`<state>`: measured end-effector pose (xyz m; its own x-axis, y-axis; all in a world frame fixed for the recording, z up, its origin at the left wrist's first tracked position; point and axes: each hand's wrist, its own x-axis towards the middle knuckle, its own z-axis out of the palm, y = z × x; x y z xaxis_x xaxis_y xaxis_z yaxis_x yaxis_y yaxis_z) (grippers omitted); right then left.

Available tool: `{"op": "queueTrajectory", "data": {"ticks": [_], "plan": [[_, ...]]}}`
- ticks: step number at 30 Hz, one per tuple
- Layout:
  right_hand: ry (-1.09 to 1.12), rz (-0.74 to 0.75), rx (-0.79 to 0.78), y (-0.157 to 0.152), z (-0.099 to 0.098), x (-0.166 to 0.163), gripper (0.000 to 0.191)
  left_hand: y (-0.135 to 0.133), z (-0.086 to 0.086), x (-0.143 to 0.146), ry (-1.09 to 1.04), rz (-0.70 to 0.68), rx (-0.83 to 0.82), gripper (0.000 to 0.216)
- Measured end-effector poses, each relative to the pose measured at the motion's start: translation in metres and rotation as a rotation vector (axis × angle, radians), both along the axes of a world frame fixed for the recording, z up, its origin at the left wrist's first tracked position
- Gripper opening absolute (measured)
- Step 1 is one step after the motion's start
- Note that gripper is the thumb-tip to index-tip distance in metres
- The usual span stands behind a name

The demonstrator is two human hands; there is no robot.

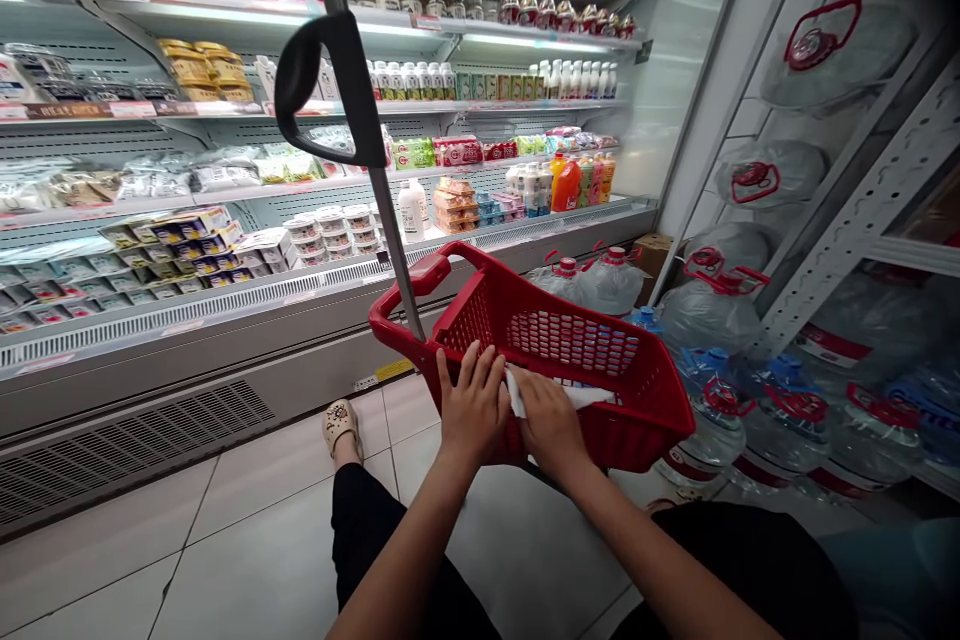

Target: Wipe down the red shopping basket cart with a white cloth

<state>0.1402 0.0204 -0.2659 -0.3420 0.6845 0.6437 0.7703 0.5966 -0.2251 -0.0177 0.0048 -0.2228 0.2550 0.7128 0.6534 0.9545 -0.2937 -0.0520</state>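
In front of me stands a red plastic shopping basket (577, 335) with perforated walls. A metal pole (390, 230) with a black handle (341, 85) rises from its left end. My left hand (474, 405) lies on the basket's near rim, its fingers stretched out and slightly spread. Beside it, my right hand (551, 420) is closed on a white cloth (592, 396) at the same rim. Part of the cloth sticks out on both sides of that hand; whether it is fabric or paper I cannot tell. The basket's bottom is mostly hidden.
An open chiller (300, 295) with shelves of dairy packs, bottles and jars runs along the far side. Large water bottles (720, 420) stand on the floor and on a white metal rack (847, 220) at the right. My foot in a beige clog (343, 428) rests on the tiles.
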Motion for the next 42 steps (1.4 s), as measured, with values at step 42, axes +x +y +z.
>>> {"op": "queueTrajectory", "data": {"ticks": [42], "plan": [[-0.196,-0.074,-0.022,-0.07,-0.036,0.053,0.099,0.053,-0.056,0.043,-0.071,-0.002,-0.17,0.053]]}}
